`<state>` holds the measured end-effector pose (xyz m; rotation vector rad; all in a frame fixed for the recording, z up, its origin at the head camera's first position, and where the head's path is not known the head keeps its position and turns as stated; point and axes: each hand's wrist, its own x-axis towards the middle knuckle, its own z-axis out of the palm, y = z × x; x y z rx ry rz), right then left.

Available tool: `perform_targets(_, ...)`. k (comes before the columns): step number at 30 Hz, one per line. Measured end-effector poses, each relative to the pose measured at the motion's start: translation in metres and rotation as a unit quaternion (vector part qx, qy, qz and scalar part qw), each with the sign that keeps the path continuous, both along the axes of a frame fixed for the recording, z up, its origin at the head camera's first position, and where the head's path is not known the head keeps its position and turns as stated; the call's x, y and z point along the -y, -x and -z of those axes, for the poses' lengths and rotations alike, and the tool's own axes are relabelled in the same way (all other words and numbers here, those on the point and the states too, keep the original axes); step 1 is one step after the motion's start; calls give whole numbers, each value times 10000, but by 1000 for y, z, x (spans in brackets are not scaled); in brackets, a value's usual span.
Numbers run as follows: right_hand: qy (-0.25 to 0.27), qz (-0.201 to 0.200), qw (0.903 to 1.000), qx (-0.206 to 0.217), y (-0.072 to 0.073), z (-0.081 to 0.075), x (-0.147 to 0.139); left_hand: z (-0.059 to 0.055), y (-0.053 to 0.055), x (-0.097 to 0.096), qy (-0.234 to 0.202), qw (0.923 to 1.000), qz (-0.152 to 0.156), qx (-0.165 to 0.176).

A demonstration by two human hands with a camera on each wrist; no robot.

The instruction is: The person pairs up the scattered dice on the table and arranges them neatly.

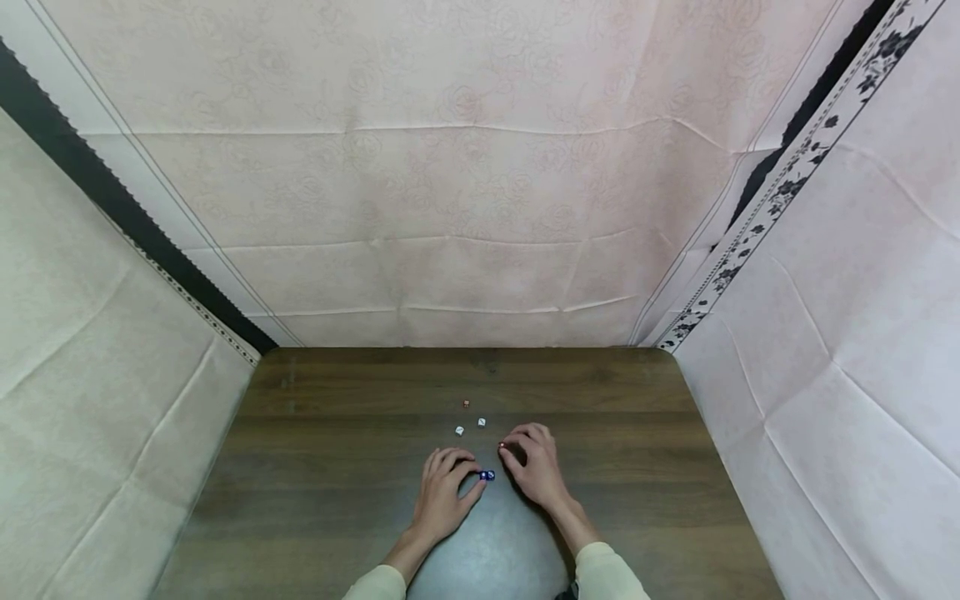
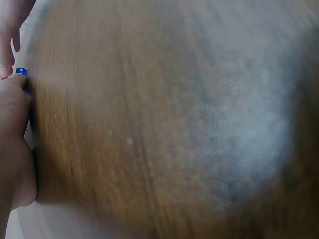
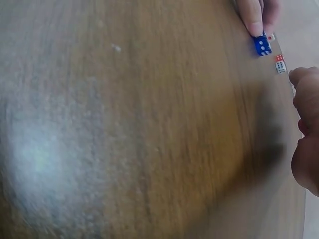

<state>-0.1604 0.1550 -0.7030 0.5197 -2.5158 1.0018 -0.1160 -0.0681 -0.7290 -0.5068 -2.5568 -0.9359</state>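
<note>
My left hand point(image 1: 446, 496) pinches a pair of small blue dice point(image 1: 491, 475) between thumb and index fingertip. The two dice sit side by side, low over the wooden table. My right hand point(image 1: 538, 468) is a little farther forward, with a small red die point(image 1: 502, 445) between its thumb and index fingertips. In the right wrist view the left fingers point(image 3: 253, 17) meet the blue dice point(image 3: 262, 46), whose white dots show. The left wrist view has one blue die point(image 2: 21, 71) at its left edge, partly covered by the left hand.
Beyond the hands on the table point(image 1: 337, 450) lie two white dice, one to the left point(image 1: 460, 431) and one to the right point(image 1: 482, 422). Farther back is an orange-red die point(image 1: 466, 403). Pale cloth point(image 1: 465, 208) hangs along the table's back and both sides.
</note>
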Motion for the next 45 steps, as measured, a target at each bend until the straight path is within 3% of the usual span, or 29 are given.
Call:
perform_targets(13,-213,-588,9979,197,-4,0,9,5,2,1,44,9996,2,-293)
perform_targets(26,-229,-679,9974,21,-3,5,10,9,3,3,-96,9996,129,-241)
perform_targets(36,-292,-749,9964,264,-4,5,9,7,3,2,59,9989,66,-458)
perform_targets(45,-209,-715,9966,344,-4,6,9,4,2,2,32,9993,64,-378)
